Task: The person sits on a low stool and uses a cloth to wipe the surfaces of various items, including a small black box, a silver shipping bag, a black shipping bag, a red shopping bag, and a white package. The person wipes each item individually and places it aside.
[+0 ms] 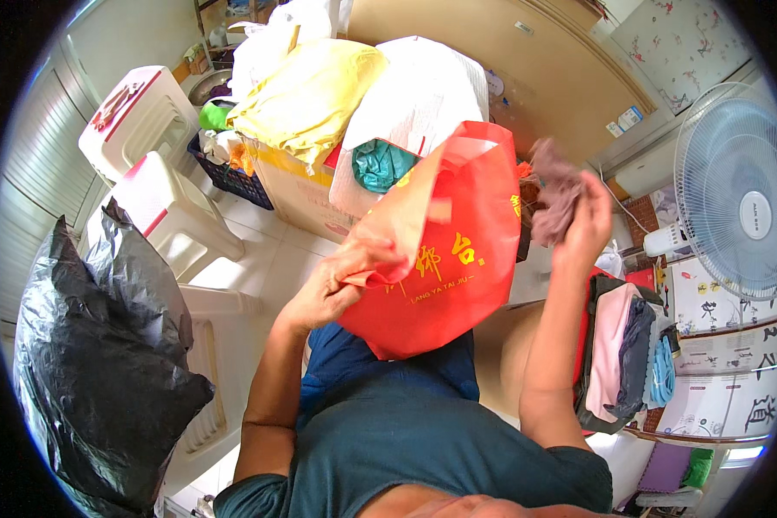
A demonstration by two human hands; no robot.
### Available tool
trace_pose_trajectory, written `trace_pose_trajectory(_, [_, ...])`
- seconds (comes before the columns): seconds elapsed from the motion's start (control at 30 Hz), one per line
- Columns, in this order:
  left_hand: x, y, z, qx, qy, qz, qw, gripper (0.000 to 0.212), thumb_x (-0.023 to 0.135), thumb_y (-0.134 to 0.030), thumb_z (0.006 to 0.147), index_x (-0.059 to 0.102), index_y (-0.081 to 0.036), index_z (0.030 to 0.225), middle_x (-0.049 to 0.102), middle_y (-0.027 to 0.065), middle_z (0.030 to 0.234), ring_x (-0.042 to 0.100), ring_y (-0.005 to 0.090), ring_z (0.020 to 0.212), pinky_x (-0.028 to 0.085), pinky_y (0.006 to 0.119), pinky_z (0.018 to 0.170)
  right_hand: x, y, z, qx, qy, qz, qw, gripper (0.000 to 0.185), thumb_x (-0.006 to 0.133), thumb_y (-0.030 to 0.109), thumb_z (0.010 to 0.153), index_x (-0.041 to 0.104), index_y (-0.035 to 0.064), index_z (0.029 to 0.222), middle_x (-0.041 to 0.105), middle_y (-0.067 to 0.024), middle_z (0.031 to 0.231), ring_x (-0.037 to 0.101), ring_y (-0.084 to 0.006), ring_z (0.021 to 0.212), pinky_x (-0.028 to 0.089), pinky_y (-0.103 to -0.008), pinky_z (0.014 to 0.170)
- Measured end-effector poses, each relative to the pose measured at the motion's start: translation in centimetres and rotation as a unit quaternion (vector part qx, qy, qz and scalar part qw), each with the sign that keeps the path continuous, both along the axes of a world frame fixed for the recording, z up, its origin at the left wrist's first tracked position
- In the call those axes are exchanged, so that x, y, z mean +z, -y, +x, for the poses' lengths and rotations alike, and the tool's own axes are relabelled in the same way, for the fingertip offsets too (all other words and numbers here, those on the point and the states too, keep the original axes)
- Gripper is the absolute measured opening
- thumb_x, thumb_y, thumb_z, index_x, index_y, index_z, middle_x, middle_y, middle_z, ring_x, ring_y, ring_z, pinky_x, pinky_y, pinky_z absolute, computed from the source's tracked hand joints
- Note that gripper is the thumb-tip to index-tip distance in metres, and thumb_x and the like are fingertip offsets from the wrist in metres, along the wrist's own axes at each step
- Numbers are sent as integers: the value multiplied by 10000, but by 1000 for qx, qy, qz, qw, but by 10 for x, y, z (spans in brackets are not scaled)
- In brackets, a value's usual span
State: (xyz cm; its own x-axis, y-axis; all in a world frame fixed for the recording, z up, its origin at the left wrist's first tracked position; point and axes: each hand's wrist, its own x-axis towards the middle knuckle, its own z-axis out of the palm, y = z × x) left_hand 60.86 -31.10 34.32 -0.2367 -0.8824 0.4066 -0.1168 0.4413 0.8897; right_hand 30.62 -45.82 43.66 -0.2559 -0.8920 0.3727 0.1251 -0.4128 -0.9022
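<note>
My left hand (337, 278) grips the rim of a red non-woven bag (472, 285), which hangs in front of my lap with its mouth partly spread. Yellow writing runs across the bag's side. To the right of the bag, my right hand (586, 220) holds up a crumpled mauve cloth (553, 194); cloth and fingers are slightly blurred. What lies deep inside the red bag is hidden from me. Just beyond it, a white sack (427, 84) shows a teal plastic bundle (382, 165) at its opening.
A stuffed black plastic bag (103, 343) rests at the left near white plastic stools (175, 201). Ahead, yellow fabric (311, 90) covers part of a cardboard box (298, 188) beside a dark basket (233, 178). An electric fan (738, 194) and a bin of folded clothes (612, 356) stand at right.
</note>
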Motion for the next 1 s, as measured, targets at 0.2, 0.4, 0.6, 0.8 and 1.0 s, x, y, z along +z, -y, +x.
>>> trace_pose_trajectory(0.2, [-13, 2, 0, 104, 15, 95, 990, 276, 396, 19, 740, 562, 23, 961, 604, 109, 891, 584, 190, 897, 453, 318, 840, -44, 37, 16, 71, -281, 29, 957, 175, 531, 10, 929, 630, 24, 1073, 645, -44, 1033, 615, -138, 914, 503, -289, 802])
trace_pose_trajectory(0.4, [-30, 5, -13, 294, 182, 66, 936, 221, 498, 20, 753, 550, 5, 968, 631, 175, 886, 599, 382, 820, 468, 349, 754, -112, -77, 55, 57, -595, -169, 784, 181, 548, 18, 824, 604, 6, 995, 556, -128, 989, 531, -324, 906, 461, -413, 820])
trace_pose_trajectory(0.6, [16, 21, -49, 443, 352, -251, 785, 375, 609, -46, 741, 635, -43, 1115, 578, 153, 1213, 552, 314, 1146, 409, 463, 962, -126, -129, 28, 98, -563, -139, 809, 244, 594, -2, 801, 618, 12, 1044, 579, -117, 1034, 560, -303, 933, 482, -380, 849])
trace_pose_trajectory(0.8, [13, 75, -82, 381, 429, -102, 812, 527, 713, -253, 802, 554, -40, 1257, 575, 164, 1191, 555, 323, 1083, 405, 467, 950, -108, -100, -3, -78, -383, -111, 914, 245, 569, -73, 849, 646, 16, 1064, 606, -134, 1069, 600, -294, 990, 505, -371, 840])
trace_pose_trajectory(1.0, [-9, 73, -69, 397, 436, -125, 798, 329, 753, -254, 759, 574, -46, 941, 543, 123, 830, 550, 315, 856, 413, 441, 757, -125, -85, -40, -108, -212, -12, 971, 231, 502, -95, 903, 632, 10, 1063, 619, -95, 1059, 603, -194, 1001, 471, -293, 896])
